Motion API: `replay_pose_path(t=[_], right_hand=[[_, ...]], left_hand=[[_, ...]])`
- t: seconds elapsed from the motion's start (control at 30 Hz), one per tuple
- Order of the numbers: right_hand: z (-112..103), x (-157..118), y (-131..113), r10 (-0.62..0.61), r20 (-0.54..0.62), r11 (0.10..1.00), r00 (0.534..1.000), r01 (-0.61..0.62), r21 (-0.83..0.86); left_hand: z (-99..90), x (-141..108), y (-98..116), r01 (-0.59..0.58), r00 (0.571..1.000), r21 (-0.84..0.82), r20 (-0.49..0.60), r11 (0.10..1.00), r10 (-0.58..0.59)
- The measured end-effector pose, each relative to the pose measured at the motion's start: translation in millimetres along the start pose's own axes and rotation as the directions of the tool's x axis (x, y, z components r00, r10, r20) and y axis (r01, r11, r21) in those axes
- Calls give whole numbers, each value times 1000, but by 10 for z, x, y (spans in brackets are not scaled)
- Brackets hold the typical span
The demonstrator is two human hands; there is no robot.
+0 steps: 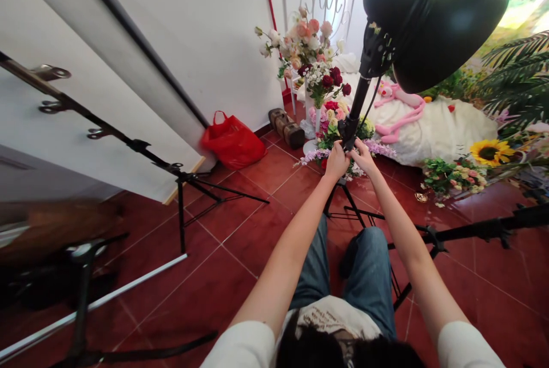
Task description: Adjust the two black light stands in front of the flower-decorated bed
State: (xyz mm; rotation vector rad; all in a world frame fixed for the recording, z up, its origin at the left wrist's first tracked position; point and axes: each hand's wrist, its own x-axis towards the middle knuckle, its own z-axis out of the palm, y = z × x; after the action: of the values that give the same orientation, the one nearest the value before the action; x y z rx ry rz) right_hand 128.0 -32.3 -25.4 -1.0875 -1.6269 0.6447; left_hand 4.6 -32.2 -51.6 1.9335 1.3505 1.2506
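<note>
A black light stand (357,106) rises in front of me, topped by a large black lamp head (454,31) with its cable bundled near the top. My left hand (337,162) is closed around the stand at its black collar. On the other side my right hand (363,158) grips the same spot, its fingers close to the left ones. Exactly which part of the collar each finger presses is hidden. Below my hands, the stand's black tripod legs (352,208) spread over the floor. Pink, red and purple flowers (329,118) are right behind the grip.
On the left, a black backdrop stand (180,219) with clamps stands near a red bag (234,140). A white pole (128,288) lies low at left. Another black stand (476,230) crosses at right. Beyond are a pink plush toy (403,106), white cloth and a sunflower (491,152).
</note>
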Motion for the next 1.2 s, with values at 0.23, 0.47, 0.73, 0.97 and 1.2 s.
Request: replay_pose_path(t=[0.23, 0.47, 0.73, 0.97, 1.2], right_hand=[[213, 20, -235, 65, -248, 998, 967, -69, -7], [231, 152, -391, 101, -187, 962, 977, -48, 269], [45, 583, -775, -32, -256, 977, 966, 85, 198], [-167, 575, -799, -114, -78, 992, 991, 117, 38], [-389, 199, -313, -78, 262, 965, 962, 138, -222]], left_hand=[[14, -17, -18, -40, 999, 16, -8, 999, 40], [70, -42, -31, -80, 991, 13, -105, 997, 81], [94, -34, -42, -130, 973, 76, -180, 989, 142], [137, -20, -61, -101, 968, 158, -212, 982, 134], [127, -24, -63, -105, 971, 150, -198, 983, 134]])
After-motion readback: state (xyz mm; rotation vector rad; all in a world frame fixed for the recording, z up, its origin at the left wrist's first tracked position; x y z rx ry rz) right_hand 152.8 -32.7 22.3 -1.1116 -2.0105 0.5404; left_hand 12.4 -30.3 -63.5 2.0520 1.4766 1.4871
